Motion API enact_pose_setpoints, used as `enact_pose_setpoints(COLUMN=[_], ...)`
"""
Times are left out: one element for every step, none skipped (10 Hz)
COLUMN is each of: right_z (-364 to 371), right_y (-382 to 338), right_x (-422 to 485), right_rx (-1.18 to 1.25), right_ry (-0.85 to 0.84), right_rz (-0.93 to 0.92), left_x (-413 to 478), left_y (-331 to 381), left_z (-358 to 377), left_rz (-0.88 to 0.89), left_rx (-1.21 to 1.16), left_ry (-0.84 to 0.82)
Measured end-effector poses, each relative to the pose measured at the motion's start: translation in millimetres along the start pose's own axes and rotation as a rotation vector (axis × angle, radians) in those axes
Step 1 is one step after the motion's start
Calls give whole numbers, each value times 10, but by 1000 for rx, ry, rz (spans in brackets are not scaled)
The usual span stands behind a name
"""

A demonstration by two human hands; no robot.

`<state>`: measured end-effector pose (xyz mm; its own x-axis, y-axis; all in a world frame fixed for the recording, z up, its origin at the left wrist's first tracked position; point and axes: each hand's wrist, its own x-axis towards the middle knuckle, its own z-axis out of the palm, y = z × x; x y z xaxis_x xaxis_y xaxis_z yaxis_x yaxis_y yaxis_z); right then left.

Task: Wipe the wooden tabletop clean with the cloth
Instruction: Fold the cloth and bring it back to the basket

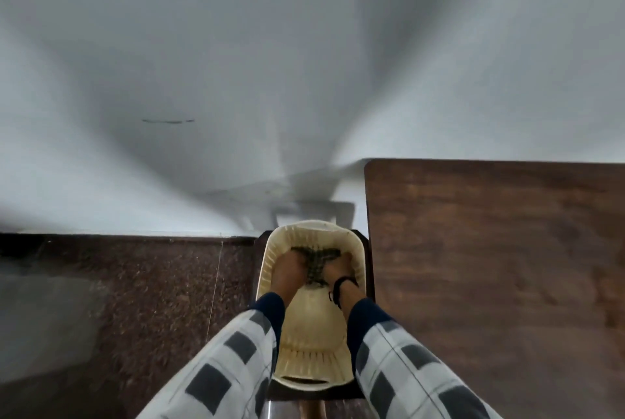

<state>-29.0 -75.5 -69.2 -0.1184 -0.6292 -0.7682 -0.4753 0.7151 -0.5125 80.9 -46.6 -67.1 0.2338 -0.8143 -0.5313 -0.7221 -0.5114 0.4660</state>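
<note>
Down inside the cream basket [313, 327] we have both hands on the cloth. Our left hand [287, 270] is curled over the cloth's left side, fingers bent into the fabric. Our right hand [335, 269] grips the other side in the same way, fingers closed on it. How tightly either hand squeezes we cannot tell, since the fingertips are buried in the folds. The cloth [316, 258] is dark with a checked pattern, and it lies bunched between the two hands at the far end of the basket, touching its ribbed floor.

On our right wrist sits a black band [345, 283]. Both forearms come in from the bottom edge in grey-and-white checked sleeves [223, 371] with navy cuffs, one along each side of the basket.

The basket stands on a small dark stand [304, 395] that shows around its rim. Just beside it, to our right, is the wooden tabletop [490, 266], brown and grained, with its near corner rounded; the cloth is not on it. To our left lies a speckled brown floor [135, 300], and a pale wall [304, 46] rises behind everything.
</note>
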Motion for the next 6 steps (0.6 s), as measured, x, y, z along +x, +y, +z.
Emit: enact_pose_setpoints(right_z=[22,-41,-149,-269,-584,-1078], right_y=[-6,-63,-157,-283,-507,-833], right_x=[-27,-182,-410,-690,-1017,-1342], right_rx=[26,-73,-164,-219,-236,-132], right_ry=[-21,-51,-60,-97,-173,-188], right_rz=[-5,22,12,-89,-223,-389], left_x=[-6,-99,-206,-361,-607,-900], left_y=[-26,6,57,190,494,917], left_z=[38,-11,-50,-168,-450,-856], left_rz=[3,9,34,48,70,84], left_rx=[105,185,254,295,335,155], left_ry=[-54,-54,-27,-22,40,256])
